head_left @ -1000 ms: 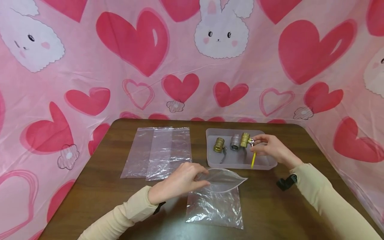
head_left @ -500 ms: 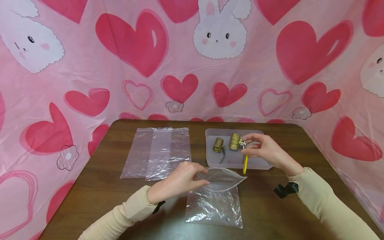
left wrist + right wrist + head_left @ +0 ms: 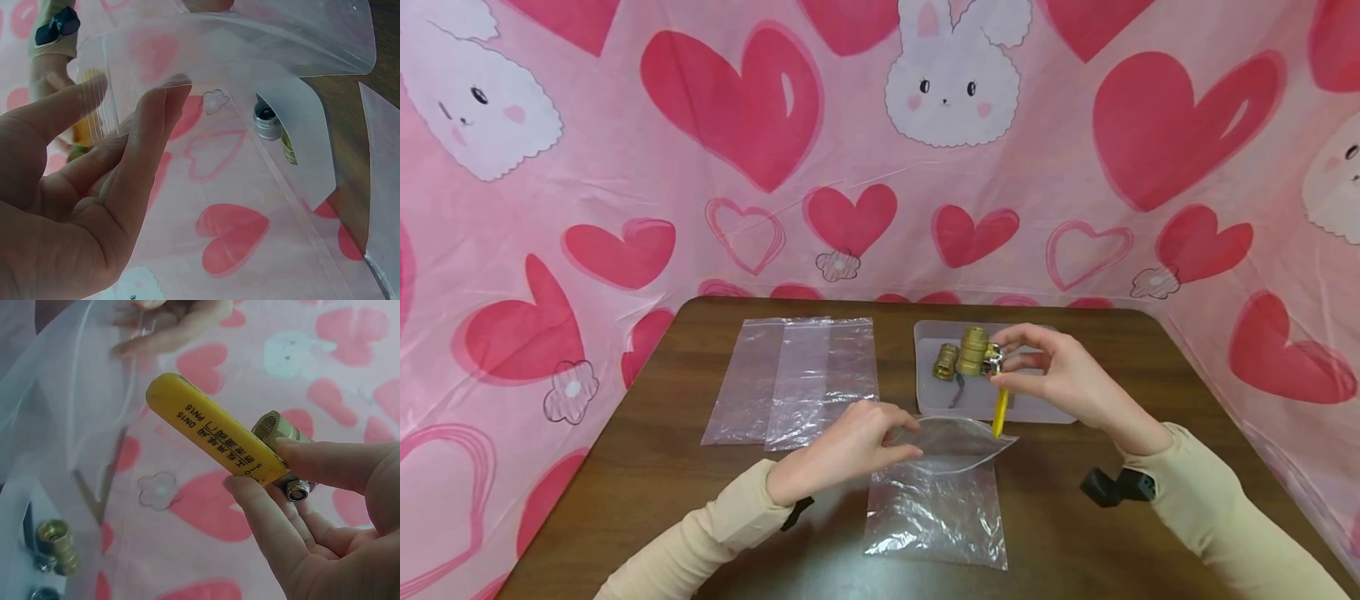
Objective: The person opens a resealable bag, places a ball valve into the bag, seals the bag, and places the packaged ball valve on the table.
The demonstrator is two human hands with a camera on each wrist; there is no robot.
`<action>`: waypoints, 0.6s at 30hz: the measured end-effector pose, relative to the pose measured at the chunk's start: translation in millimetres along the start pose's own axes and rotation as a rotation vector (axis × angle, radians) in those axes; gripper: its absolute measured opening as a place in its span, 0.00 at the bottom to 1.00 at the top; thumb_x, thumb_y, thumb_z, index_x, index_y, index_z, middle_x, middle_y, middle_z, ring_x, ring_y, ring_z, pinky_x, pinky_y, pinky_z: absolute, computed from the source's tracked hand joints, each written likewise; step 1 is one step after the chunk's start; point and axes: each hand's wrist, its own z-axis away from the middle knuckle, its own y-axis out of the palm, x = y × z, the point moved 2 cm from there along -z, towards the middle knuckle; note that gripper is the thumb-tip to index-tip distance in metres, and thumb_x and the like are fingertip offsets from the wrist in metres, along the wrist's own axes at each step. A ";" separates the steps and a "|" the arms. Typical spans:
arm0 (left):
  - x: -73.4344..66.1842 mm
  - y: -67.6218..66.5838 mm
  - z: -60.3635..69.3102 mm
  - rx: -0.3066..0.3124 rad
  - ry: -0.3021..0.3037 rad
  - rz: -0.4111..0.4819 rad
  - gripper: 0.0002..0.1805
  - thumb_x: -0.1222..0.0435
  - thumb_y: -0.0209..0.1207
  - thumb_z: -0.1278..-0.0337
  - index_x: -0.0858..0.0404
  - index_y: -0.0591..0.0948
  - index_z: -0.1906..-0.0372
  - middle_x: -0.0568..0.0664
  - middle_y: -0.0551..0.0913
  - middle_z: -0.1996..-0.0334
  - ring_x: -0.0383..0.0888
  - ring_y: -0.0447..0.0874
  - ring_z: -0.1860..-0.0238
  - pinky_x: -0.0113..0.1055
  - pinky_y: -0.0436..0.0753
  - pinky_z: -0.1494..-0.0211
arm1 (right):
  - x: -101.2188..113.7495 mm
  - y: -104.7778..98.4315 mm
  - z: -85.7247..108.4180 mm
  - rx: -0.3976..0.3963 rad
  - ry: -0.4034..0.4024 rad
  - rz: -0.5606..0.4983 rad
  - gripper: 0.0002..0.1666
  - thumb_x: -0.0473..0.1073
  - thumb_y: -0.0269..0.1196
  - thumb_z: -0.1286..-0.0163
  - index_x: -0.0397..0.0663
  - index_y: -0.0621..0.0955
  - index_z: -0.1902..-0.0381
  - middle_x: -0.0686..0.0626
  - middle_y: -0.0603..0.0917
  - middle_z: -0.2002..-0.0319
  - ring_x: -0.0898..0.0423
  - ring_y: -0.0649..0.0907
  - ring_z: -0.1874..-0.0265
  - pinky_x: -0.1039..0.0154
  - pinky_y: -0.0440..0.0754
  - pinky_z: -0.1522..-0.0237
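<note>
A yellow-handled brass valve [image 3: 973,352] is hovering right of centre in the head view, pinched by the right hand [image 3: 1060,375]. Beyond it, the tray [image 3: 934,403] is holding a second brass valve [image 3: 946,362] and a silver fitting [image 3: 267,122]. The left hand [image 3: 857,442] is gripping a clear bag [image 3: 936,517], its mouth gaping below centre. Tabletop [image 3: 1052,533] is stretching from there to its right edge.

The head view looks down toward the far edge of the brown wooden table [image 3: 1060,533]. Wrist views, close behind the fingers [image 3: 267,525], share the clear plastic bag [image 3: 936,517].
</note>
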 end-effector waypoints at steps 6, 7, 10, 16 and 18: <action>0.7 -1.1 -0.9 0.004 -0.003 0.016 0.13 0.61 0.70 0.46 0.65 0.88 0.58 0.44 0.77 0.84 0.24 0.57 0.84 0.19 0.64 0.76 | 14.3 9.2 5.5 0.024 -0.104 0.039 0.25 0.33 0.72 0.42 0.41 0.78 0.47 0.41 0.80 0.51 0.63 0.87 0.60 0.68 0.86 0.59; 0.8 -1.3 -1.1 0.006 -0.004 0.024 0.13 0.61 0.70 0.46 0.65 0.88 0.58 0.44 0.78 0.84 0.24 0.58 0.85 0.19 0.64 0.76 | 15.3 11.1 6.1 0.030 -0.117 0.045 0.25 0.33 0.73 0.43 0.42 0.78 0.48 0.42 0.81 0.52 0.61 0.87 0.60 0.67 0.87 0.59; 0.7 -2.5 -1.6 0.014 -0.011 0.036 0.13 0.61 0.70 0.45 0.65 0.88 0.58 0.45 0.79 0.83 0.24 0.59 0.85 0.19 0.65 0.77 | 16.1 17.1 7.3 0.044 -0.155 0.071 0.24 0.33 0.74 0.44 0.45 0.79 0.49 0.44 0.82 0.53 0.58 0.88 0.60 0.66 0.87 0.60; -1.0 -6.0 -1.7 0.015 -0.009 0.036 0.13 0.61 0.70 0.45 0.64 0.88 0.59 0.46 0.85 0.78 0.24 0.63 0.83 0.18 0.67 0.76 | 11.8 26.5 8.8 0.026 -0.245 0.148 0.25 0.32 0.75 0.48 0.47 0.81 0.51 0.47 0.85 0.56 0.61 0.87 0.62 0.66 0.87 0.66; -1.1 -6.7 -1.5 0.018 -0.013 0.051 0.13 0.61 0.70 0.45 0.65 0.88 0.59 0.46 0.85 0.77 0.23 0.63 0.83 0.18 0.68 0.77 | 11.0 28.8 9.7 0.020 -0.265 0.174 0.25 0.31 0.75 0.48 0.48 0.81 0.52 0.48 0.86 0.57 0.61 0.87 0.63 0.68 0.87 0.66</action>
